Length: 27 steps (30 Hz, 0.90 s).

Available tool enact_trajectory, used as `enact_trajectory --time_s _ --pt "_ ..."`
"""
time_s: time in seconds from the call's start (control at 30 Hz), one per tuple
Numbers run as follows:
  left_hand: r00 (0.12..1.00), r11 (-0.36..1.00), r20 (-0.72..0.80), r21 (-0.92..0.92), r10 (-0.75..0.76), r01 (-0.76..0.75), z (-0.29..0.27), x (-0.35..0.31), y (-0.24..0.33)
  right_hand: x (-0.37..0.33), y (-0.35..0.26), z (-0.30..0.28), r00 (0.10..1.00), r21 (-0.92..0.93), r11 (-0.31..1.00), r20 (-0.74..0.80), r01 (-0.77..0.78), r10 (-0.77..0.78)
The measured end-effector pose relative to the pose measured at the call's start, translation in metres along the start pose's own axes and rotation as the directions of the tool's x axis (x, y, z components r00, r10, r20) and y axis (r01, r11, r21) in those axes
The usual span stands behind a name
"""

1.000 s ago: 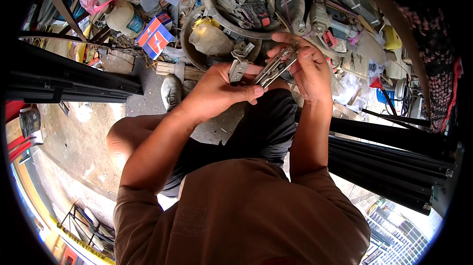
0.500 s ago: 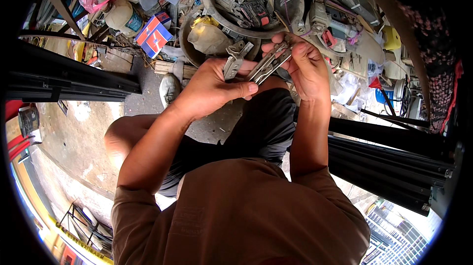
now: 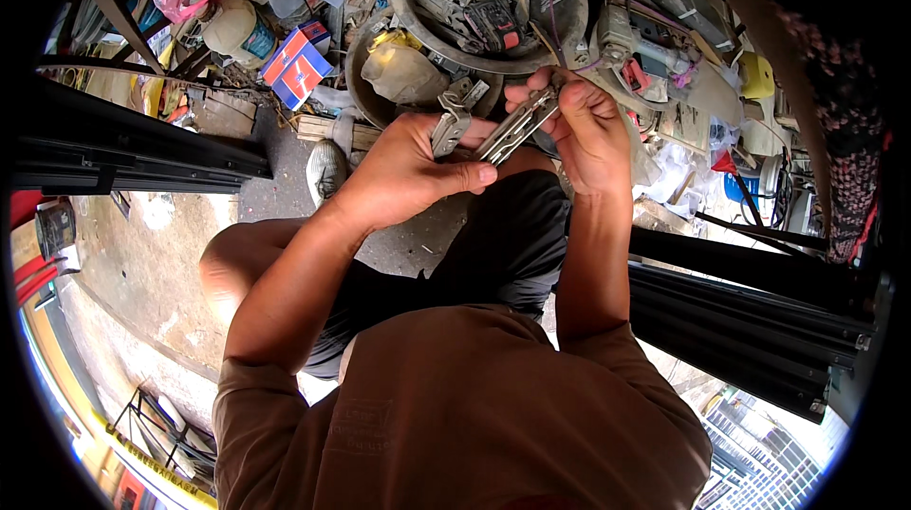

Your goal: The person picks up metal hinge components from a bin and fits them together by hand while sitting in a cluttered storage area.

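My left hand (image 3: 403, 168) is closed, its thumb pressed on the lower end of a slotted metal hardware bar (image 3: 517, 128), narrow and dull silver. A bent metal bracket (image 3: 450, 125) stands up at the same hand's fingers; whether it is joined to the bar is hidden. My right hand (image 3: 593, 135) pinches the bar's upper end between thumb and fingers. The bar slants upward to the right between both hands, above my knee.
Beyond my hands stands a large round basin (image 3: 408, 12) heaped with metal parts. A smaller bowl (image 3: 359, 83) holds a dirty cloth-like bundle and something yellow. A blue, orange and white box (image 3: 297, 67) lies left of it. Black metal profiles (image 3: 740, 320) extend on my right, others (image 3: 142, 145) on my left.
The bar has turned slightly, showing more of its slotted edge. My right hand has shifted a little toward me; both hands keep their hold.
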<state>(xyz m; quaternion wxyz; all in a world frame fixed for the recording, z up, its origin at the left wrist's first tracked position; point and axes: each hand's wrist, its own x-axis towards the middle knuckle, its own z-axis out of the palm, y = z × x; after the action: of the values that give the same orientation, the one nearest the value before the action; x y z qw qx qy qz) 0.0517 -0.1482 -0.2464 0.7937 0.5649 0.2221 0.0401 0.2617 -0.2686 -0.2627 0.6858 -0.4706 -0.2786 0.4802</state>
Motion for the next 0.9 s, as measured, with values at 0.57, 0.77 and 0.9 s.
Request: enact_trajectory --time_s 0.57,0.77,0.9 --pt "0.971 0.973 -0.206 0.217 0.123 -0.077 -0.003 0.009 -0.018 0.005 0.003 0.028 0.964 -0.146 0.984 -0.259 -0.103 0.063" --pt "0.975 0.923 -0.223 0.371 -0.013 0.098 -0.009 0.007 0.007 -0.002 0.001 0.038 0.966 -0.330 0.922 -0.221 -0.203 0.134" --pt "0.971 0.952 -0.236 0.285 -0.040 0.109 -0.014 0.008 -0.003 -0.003 0.017 0.041 0.974 -0.314 0.931 -0.185 -0.188 0.134"
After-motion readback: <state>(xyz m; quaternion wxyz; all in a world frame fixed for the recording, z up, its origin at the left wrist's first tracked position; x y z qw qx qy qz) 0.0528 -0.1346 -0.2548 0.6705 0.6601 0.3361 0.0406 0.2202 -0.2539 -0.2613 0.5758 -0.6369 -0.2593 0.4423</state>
